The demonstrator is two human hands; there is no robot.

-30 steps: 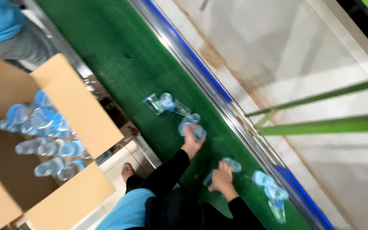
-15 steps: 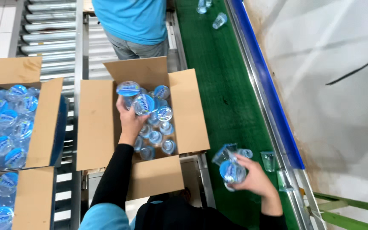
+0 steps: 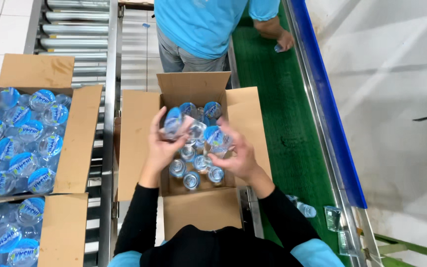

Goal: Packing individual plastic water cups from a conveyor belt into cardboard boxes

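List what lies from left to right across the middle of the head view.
Full box of cups → roller track → left hand holding a cup → right hand holding a cup, both over the open box → green belt → blue rail.

Clear sealed water cups (image 3: 193,129) with blue lids, tilted, held above the open cardboard box (image 3: 139,128).

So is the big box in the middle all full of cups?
No, the box shows bare bottom below a few cups.
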